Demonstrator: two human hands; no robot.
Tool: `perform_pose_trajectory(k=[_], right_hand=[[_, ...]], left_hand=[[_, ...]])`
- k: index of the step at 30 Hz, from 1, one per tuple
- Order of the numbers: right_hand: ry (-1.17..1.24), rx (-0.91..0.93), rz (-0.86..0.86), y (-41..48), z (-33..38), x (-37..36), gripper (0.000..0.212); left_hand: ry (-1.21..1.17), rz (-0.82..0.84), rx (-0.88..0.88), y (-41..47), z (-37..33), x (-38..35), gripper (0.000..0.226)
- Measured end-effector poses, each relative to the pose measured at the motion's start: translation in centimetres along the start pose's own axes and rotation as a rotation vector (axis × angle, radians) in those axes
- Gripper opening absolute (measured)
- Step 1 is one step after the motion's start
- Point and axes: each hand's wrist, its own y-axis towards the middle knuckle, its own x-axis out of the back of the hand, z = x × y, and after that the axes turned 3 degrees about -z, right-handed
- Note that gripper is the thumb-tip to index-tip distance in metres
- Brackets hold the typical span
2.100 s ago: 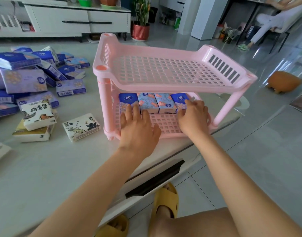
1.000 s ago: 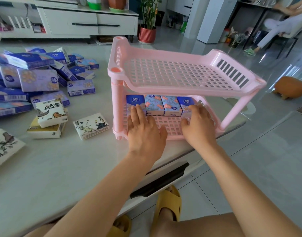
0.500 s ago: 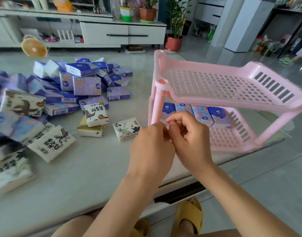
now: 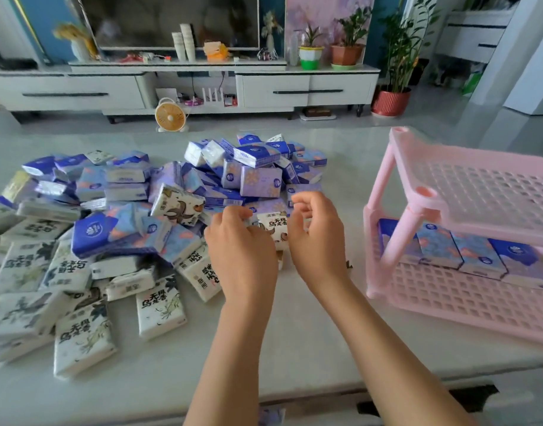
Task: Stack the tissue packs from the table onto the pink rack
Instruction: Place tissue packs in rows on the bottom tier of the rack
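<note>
A white tissue pack point(image 4: 272, 226) with black characters lies at the near edge of a big pile of blue and purple packs point(image 4: 258, 178). My left hand point(image 4: 242, 250) curls its fingertips onto that pack's left edge. My right hand point(image 4: 316, 238) hovers by its right edge with fingers loosely curled; nothing shows in them. More white packs point(image 4: 82, 339) lie at the left. The pink rack point(image 4: 418, 193) stands at the right, top shelf bare, with a row of blue packs point(image 4: 467, 250) along the back of its lower shelf.
The grey table point(image 4: 295, 348) ends at a front edge just below my forearms. Beyond it are a white TV cabinet point(image 4: 184, 90), a small orange fan point(image 4: 169, 115) on the floor and a potted plant point(image 4: 391, 101).
My view swung left from the rack to the pile. Both hands left the row on the lower shelf, drew together, then moved over to the white pack.
</note>
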Motion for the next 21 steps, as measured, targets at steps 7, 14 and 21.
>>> perform_pose_trajectory(k=[7,14,21], right_hand=[[-0.397,-0.178,0.232,3.5,-1.0,-4.0,0.044],[-0.715,-0.217,0.432,4.4,-0.4,-5.9,0.076],[-0.810,-0.207,0.361,4.5,0.0,-7.0,0.061]], left_hand=[[-0.117,0.052,0.207,2.8,1.2,0.6,0.036],[-0.354,0.114,0.643,4.7,-1.0,0.1,0.032],[-0.588,0.199,0.709,5.9,-0.2,-0.6,0.015]])
